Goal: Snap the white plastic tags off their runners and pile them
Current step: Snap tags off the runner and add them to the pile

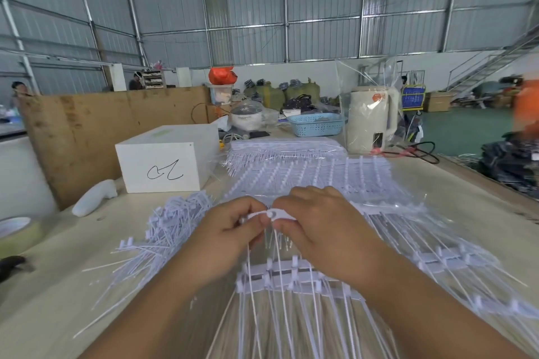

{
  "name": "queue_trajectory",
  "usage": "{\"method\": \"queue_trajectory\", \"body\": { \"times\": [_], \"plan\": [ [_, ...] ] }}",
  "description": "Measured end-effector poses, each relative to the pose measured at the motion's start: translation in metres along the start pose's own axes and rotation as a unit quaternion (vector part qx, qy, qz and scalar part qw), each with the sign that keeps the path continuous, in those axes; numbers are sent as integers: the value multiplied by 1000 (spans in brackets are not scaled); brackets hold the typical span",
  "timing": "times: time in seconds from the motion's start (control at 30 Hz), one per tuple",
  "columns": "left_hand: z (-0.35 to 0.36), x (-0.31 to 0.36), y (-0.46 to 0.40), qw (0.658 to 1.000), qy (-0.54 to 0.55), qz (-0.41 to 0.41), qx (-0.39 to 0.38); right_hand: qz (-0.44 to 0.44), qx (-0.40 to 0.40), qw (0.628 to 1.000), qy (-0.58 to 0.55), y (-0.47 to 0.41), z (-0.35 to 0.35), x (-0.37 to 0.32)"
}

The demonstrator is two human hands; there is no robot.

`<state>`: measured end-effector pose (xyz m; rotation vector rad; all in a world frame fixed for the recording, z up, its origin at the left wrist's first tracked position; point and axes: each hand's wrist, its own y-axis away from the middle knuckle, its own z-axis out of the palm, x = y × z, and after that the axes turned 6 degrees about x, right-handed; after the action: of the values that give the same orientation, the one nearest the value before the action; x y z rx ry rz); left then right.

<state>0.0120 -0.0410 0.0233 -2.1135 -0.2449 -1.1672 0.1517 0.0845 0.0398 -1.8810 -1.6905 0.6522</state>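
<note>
Tags, white plastic, still joined to a runner [280, 267], are held up at the centre of the head view above the counter [455, 230]. Left hand [233, 230] and right hand [318, 221] meet at the top of this piece; the fingers of both are curled and pinch a white tag head [272, 213] between them, thumbs underneath. Thin white tails hang down from the pinch point toward the camera, crossing the runner bar below the hands.

Loose tags form a pile [172, 224] on the counter just left of the left hand, tails splayed outward toward the near edge. Further runner strips [443, 259] lie on the counter to the right of the right hand. Behind the hands sits a stack of unbroken tag sheets [306, 172] under clear plastic wrap.

Other items on the counter: a white box [166, 160] with a black scribble on its front, far left of the stack; a white foam-like lump [93, 198] beside the box; a tape roll [17, 230] at the left edge; a blue basket [316, 124] and a cream kettle [372, 119] at the far end. A brown board [102, 125] stands behind the box. The frame is slightly blurred near the forearms, so the number of tags on the held runner cannot be told.
</note>
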Motion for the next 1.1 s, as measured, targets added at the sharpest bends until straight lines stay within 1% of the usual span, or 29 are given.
{"method": "queue_trajectory", "body": {
  "times": [0.1,0.17,0.23,0.27,0.33,0.43,0.47,0.53,0.57,0.6,0.63,0.7,0.77,0.87,0.97,1.0,1.03,1.1],
  "plan": [
    [-4,4,-1,999,19,-26,-7,-16,-1,999,-30,0,-5,-2],
    [-3,7,-1,1000,7,-19,14,-16,-3,1000,-21,-1,-8,-4],
    [0,10,-1,999,7,1,52,-3,14,1000,-1,-2,-12,-6],
    [3,13,-1,997,18,9,73,2,34,999,16,-2,-13,-7],
    [12,19,0,992,60,18,114,10,105,994,29,-2,-14,-13],
    [22,27,2,975,137,0,176,44,187,981,31,-6,-13,-20],
    [21,28,0,962,181,-22,202,69,216,973,30,-7,-15,-19],
    [12,28,-4,926,270,-82,252,108,266,958,23,-6,-21,-11],
    [6,26,-7,913,289,-102,271,104,276,955,20,-5,-25,-6],
    [1,25,-8,913,275,-106,283,89,272,958,16,-3,-27,-2],
    [-3,23,-8,924,232,-96,289,67,257,964,10,-1,-28,0],
    [-1,25,-5,952,122,-50,277,15,214,977,3,-1,-28,-5],
    [6,29,-1,966,74,-10,248,-23,168,985,18,-2,-26,-13],
    [13,34,3,979,93,-1,182,-28,105,994,7,-3,-26,-21],
    [16,39,4,972,186,-13,140,-15,72,997,-23,-2,-28,-23],
    [17,40,5,971,200,-11,129,-8,65,997,-28,-2,-28,-24],
    [16,39,6,974,193,0,118,1,59,997,-39,-2,-27,-24],
    [17,35,8,986,138,40,86,8,71,996,-61,-1,-24,-23]
  ]
}}
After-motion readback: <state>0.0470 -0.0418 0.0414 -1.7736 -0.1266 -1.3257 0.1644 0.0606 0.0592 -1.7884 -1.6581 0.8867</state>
